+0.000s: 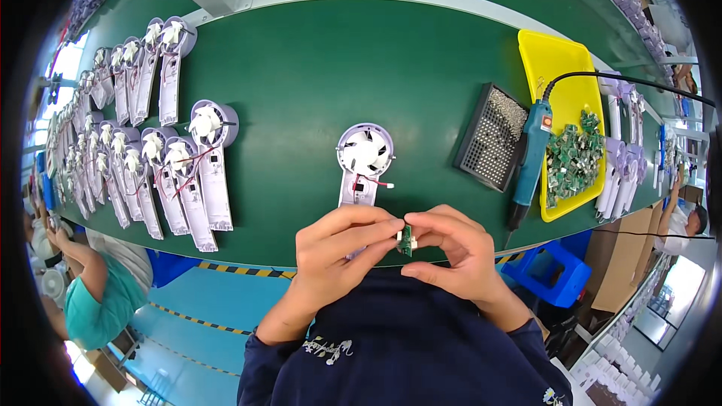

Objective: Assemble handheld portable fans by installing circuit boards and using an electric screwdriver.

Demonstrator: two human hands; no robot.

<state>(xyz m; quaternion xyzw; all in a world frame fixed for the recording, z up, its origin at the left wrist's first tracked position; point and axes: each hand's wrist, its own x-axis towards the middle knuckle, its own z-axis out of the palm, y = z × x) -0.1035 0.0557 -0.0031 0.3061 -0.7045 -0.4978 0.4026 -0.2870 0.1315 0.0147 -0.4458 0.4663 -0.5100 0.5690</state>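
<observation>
A small green circuit board (407, 240) with white parts is held upright just above the table's near edge. My left hand (338, 248) pinches it from the left between thumb and fingertips. From the other side, the curled fingers of my right hand (459, 252) touch its top and right edge, while the right thumb sits lower, apart from the index finger. Just beyond my hands lies a handheld fan body (356, 189) with white blades in a lilac ring (365, 152). A red and dark wire with a white plug crosses it. My left hand covers the fan's lower end.
Rows of similar fan bodies (197, 203) lie on the left of the green table (301, 68). At right are a perforated screw tray (492, 135), a blue electric screwdriver (534, 150) and a yellow bin (556, 60) of circuit boards (575, 158). A blue stool (553, 274) stands below.
</observation>
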